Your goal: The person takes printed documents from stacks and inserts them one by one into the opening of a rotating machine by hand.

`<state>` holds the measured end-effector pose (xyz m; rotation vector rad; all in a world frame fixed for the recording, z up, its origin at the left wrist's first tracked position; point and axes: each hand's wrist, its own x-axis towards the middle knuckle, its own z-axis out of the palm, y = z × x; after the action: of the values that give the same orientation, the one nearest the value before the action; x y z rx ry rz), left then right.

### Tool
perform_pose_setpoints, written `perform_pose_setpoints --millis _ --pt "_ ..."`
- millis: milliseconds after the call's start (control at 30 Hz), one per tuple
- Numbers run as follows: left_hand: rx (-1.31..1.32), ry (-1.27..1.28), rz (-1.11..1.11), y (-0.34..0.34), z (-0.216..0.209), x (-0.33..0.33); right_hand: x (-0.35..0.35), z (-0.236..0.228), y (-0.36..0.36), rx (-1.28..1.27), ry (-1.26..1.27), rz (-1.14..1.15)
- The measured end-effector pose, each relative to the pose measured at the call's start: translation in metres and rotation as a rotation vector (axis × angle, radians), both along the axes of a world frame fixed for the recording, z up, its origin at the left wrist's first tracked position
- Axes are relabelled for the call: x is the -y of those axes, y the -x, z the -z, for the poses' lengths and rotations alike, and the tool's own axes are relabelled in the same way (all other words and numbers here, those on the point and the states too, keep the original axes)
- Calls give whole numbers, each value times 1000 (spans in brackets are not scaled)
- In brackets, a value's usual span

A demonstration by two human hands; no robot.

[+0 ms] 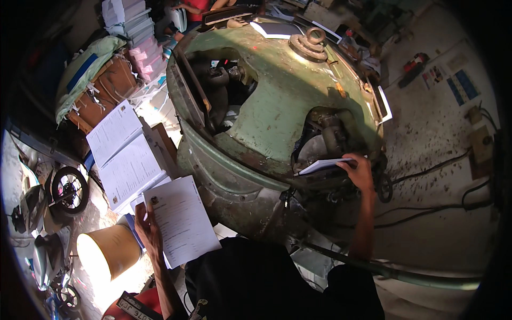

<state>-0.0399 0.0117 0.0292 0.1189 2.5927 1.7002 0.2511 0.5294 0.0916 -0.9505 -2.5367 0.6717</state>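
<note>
A: What is the biggest thing near the person's fingers?

B: A big round green machine [277,117]. It fills the space ahead of the left hand [148,224] and the right hand [358,169]. Its top has holes, and 1 dark hole [322,130] is just past the right fingers.

A: What is the next biggest?

B: A paper pile [128,160] in 2 parts, just beyond the left fingers. Then comes a smaller bundle of white sheets [184,218], right at the left fingers. They grip its left edge, with the thumb on top.

A: And the right fingers?

B: They pinch the end of a thin white booklet [321,166]. It is just left of those fingers, at the machine's near rim, by the dark hole. It is hard to tell if it rests there or if the fingers hold it up.

A: How far along is the work?

B: It looks part done. 1 booklet is at the machine, but the right fingers have not let go of it. A flat white piece [276,30] lies on the machine's far side, well past the right fingers. It may be finished, but that is a guess.

A: What is left?

B: The bundle and the pile by the left fingers seem to be waiting. Nobody could count the sheets from here.
</note>
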Motion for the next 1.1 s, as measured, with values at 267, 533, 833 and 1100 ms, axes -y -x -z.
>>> perform_pose_setpoints --millis 267,533,833,1100 --pt "-65 -292 407 -39 -92 -53 21 -26 10 -56 -130 36" --pt "-134 -711 529 -61 -126 -110 117 -78 63 -215 606 -652" --pt "-85 -407 519 -48 -91 -117 136 -110 55 -348 379 -163" --pt "-58 810 -21 -13 22 -13 119 -131 49 -216 -132 21"
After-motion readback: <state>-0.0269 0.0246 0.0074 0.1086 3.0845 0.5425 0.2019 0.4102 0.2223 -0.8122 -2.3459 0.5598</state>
